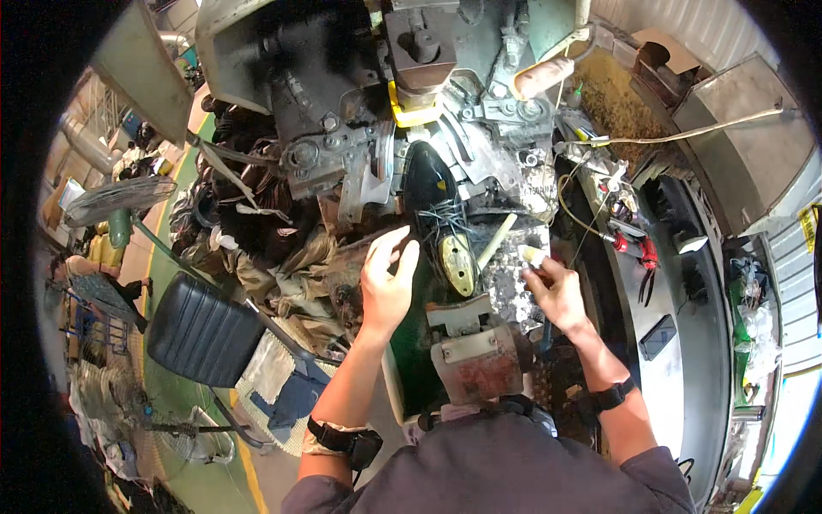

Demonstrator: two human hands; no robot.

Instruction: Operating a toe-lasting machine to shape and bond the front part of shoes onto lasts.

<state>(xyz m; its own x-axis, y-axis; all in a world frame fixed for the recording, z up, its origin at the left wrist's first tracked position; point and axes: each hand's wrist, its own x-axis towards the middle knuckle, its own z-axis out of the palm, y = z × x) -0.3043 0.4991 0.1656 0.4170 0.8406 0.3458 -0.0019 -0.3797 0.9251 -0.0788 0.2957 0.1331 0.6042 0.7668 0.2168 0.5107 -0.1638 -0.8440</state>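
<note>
A black shoe upper (425, 184) sits on a machine in front of me, toe away, with dark laces (443, 220) across its middle. The near end shows a yellowish sole piece (457, 264) with small holes. Just left of it is my left hand (390, 278), thumb and fingers apart and holding nothing. To the right, my right hand (558, 295) hovers with bent, parted fingers. A pale yellowish cap-like piece (532, 254) is at one fingertip; whether it is worn or held is unclear. Between shoe and right hand lies a pale stick (497, 241).
Metal clamp plates (368, 184) and a yellow-edged press head (417, 107) surround the shoe's far end. A padded block (478, 360) stands near my body. At right, a bench holds a phone (658, 337) and red-handled tool (634, 248). A black chair (205, 330) stands left.
</note>
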